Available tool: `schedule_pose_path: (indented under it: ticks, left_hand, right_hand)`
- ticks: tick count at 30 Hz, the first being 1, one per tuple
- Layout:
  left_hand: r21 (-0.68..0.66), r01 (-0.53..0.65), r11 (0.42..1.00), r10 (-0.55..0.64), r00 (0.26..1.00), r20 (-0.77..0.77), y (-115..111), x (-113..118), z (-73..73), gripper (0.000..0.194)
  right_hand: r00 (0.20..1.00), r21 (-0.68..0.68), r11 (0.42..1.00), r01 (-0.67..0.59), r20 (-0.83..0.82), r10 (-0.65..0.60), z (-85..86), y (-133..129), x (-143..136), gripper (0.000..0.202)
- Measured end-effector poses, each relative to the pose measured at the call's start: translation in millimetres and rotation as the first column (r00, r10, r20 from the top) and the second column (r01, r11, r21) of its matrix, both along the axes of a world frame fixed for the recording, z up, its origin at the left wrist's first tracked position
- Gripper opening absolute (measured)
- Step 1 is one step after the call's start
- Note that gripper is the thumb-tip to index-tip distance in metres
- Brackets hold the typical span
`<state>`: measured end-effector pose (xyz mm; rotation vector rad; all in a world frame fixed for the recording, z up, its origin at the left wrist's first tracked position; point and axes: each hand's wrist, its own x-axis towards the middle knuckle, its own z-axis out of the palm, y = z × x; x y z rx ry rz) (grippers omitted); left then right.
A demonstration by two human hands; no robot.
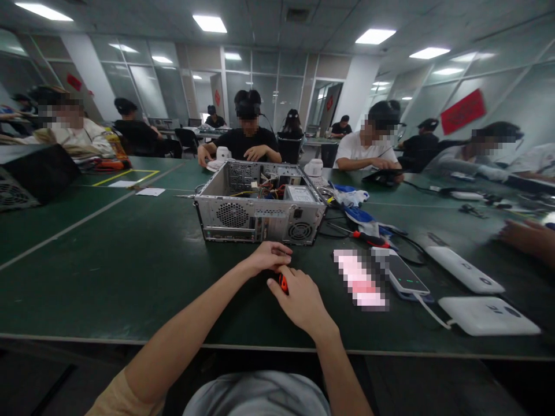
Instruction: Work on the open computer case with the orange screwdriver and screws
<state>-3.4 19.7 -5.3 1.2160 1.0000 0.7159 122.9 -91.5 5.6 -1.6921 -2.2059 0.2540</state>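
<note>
Green table (pixel 130 271): both hands, left (pixel 269 257) and right (pixel 299 297), pinch a small orange-handled tool (pixel 282 283) (light, stiff), PC case (pixel 260 211) just beyond.

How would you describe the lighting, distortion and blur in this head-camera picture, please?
Head view: ceiling panels light the room evenly, leaving a soft sheen on the green table; wide-angle bending curves the table edge and ceiling lines; the computer case is sharp, while both hands on the small orange and black object look slightly soft.
</note>
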Motion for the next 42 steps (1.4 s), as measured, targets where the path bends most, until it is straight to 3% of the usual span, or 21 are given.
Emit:
schedule_pose_path:
  ticks: [3, 9, 17, 23, 25, 27, 29, 31, 33, 42]
  left_hand:
    - [-0.004, 0.006, 1.0, -0.006, 1.0, 0.029, -1, 1, -0.2, 0.029]
    - [0.061, -0.016, 0.998, 0.018, 0.999, -0.047, -9, 9, 8.1, 0.025]
    - [0.271, 0.037, 0.962, 0.067, 0.928, -0.365, -5, -11, 11.8, 0.026]
    - [0.521, 0.085, 0.849, 0.3, 0.734, -0.61, -1, -19, 6.7, 0.018]
    - [0.57, 0.141, 0.809, 0.32, 0.707, -0.63, -4, -16, 6.0, 0.019]
    - [0.583, 0.17, 0.794, 0.294, 0.732, -0.614, -6, -11, 5.7, 0.019]
    - [0.518, 0.13, 0.845, 0.218, 0.801, -0.557, -9, -6, 5.9, 0.02]
    - [0.366, 0.064, 0.928, 0.12, 0.881, -0.457, -10, -2, 6.9, 0.022]
    - [0.229, 0.017, 0.973, 0.07, 0.929, -0.364, -12, 1, 8.8, 0.024]
    - [-0.019, -0.034, 0.999, 0.032, 0.997, -0.069, -14, 4, 9.4, 0.028]
  right_hand:
    - [1.0, -0.017, 1.0, -0.007, -0.017, 0.006, 3.1, 0, 0, 0.029]
    - [0.992, -0.071, 0.993, 0.098, -0.068, -0.103, 4.7, 3, 8, 0.025]
    - [0.981, -0.064, 0.988, 0.143, -0.123, -0.15, 4.8, 1, 9, 0.032]
    - [0.945, -0.118, 0.96, 0.253, -0.182, -0.271, 2.2, 3, 5, 0.039]
    - [0.933, -0.121, 0.956, 0.267, -0.216, -0.288, 1.7, 4, 4, 0.043]
    - [0.925, -0.11, 0.954, 0.278, -0.237, -0.296, 1.3, 5, 3, 0.046]
    - [0.921, -0.099, 0.951, 0.294, -0.238, -0.309, 0.8, 5, 3, 0.043]
    - [0.92, -0.092, 0.947, 0.309, -0.222, -0.322, 0.3, 6, 4, 0.035]
    - [0.925, -0.087, 0.947, 0.311, -0.202, -0.322, -0.2, 7, 4, 0.027]
    - [0.964, 0.055, 0.963, 0.266, -0.038, -0.264, 0.8, 3, 1, 0.011]
